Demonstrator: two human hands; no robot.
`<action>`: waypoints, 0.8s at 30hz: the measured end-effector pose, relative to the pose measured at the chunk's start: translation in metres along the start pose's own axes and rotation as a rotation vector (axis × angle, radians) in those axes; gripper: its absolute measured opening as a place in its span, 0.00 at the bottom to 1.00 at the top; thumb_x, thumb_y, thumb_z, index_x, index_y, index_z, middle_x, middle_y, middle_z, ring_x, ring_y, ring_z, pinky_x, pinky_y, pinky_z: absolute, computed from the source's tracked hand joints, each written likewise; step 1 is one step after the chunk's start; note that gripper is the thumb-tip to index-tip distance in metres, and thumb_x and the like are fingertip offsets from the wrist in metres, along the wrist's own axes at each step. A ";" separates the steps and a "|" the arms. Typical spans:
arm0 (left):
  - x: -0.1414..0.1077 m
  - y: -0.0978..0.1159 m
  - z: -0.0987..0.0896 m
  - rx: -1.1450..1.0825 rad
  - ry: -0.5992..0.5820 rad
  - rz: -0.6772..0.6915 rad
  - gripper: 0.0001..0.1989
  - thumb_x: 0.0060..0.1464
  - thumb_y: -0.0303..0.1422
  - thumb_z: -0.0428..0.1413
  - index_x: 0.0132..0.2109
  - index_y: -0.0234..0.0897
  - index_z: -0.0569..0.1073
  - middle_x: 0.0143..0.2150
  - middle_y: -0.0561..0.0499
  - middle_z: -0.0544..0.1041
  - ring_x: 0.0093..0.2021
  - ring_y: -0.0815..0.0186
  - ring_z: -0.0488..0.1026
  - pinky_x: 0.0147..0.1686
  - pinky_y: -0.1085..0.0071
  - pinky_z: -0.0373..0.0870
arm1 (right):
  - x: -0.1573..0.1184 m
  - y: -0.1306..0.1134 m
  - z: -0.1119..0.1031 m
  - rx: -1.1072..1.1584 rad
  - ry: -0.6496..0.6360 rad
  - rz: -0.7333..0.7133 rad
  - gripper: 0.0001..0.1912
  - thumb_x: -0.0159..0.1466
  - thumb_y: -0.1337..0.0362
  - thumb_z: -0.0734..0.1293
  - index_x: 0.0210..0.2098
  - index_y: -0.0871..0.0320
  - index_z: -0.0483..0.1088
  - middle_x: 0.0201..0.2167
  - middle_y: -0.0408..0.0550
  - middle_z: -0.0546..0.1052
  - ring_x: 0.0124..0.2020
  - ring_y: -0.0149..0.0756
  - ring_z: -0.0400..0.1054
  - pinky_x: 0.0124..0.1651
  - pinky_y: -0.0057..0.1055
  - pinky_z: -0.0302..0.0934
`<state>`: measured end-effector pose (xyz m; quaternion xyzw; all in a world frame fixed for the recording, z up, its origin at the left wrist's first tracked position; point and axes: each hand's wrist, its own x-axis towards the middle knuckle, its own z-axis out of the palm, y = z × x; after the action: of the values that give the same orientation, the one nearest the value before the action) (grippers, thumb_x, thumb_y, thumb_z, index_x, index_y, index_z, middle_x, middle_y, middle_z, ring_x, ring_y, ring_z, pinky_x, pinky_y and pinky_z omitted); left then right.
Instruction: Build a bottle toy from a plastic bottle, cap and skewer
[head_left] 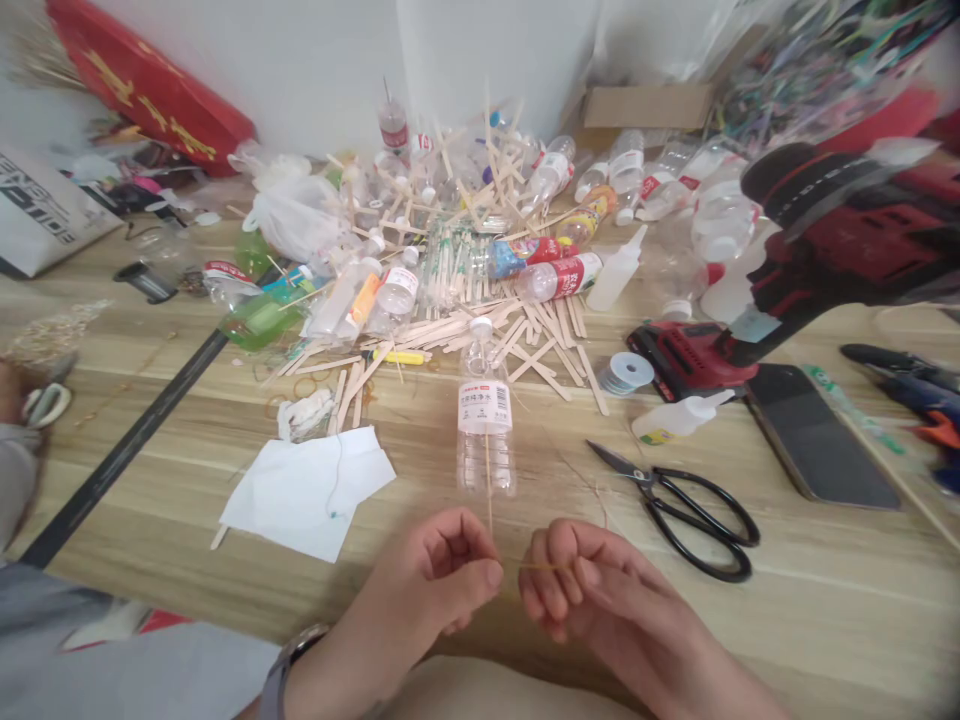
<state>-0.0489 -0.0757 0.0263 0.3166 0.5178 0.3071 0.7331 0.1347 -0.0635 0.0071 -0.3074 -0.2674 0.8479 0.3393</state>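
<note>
My left hand (454, 570) is closed, thumb and forefinger pinched at the near end of a thin wooden stick (489, 505). The stick points away from me toward a clear plastic bottle (484, 460) with a white label; whether it runs in front of or inside the bottle I cannot tell. A thin yellowish rubber band (538, 567) stretches across the gap between my hands. My right hand (581, 580) is closed, pinching the band's right end. Right of the bottle lie black-handled scissors (675, 510), their blades pointing up and left.
White paper (307, 495) lies on the left. Craft sticks (450, 330) and bottles pile up behind. A wire spool (627, 373), glue bottle (679, 418), red cordless drill (795, 250) and phone (817, 435) stand rightward. Another person's hand (11, 390) shows at far left, near white-handled scissors (49, 403).
</note>
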 end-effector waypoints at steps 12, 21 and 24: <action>-0.010 -0.015 -0.017 0.231 0.167 0.160 0.08 0.56 0.38 0.53 0.36 0.38 0.70 0.32 0.53 0.70 0.28 0.71 0.66 0.29 0.74 0.64 | -0.007 0.001 -0.015 -0.172 0.181 0.312 0.17 0.46 0.56 0.79 0.33 0.58 0.81 0.30 0.51 0.82 0.18 0.26 0.70 0.16 0.18 0.55; -0.003 -0.031 -0.013 0.661 0.257 0.379 0.06 0.58 0.32 0.50 0.39 0.40 0.71 0.40 0.49 0.76 0.39 0.65 0.72 0.40 0.69 0.67 | 0.017 0.020 0.005 -0.063 0.255 0.242 0.19 0.46 0.56 0.79 0.35 0.59 0.80 0.37 0.51 0.80 0.39 0.37 0.72 0.35 0.28 0.67; -0.003 -0.035 -0.009 0.557 0.180 0.296 0.06 0.58 0.32 0.50 0.41 0.40 0.70 0.38 0.50 0.76 0.37 0.65 0.73 0.38 0.70 0.68 | 0.022 0.024 0.009 -0.053 0.207 0.234 0.20 0.47 0.55 0.78 0.35 0.60 0.79 0.33 0.50 0.80 0.36 0.35 0.72 0.35 0.28 0.67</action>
<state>-0.0540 -0.0980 -0.0021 0.5483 0.5931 0.2837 0.5168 0.1054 -0.0646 -0.0100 -0.4310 -0.2155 0.8381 0.2557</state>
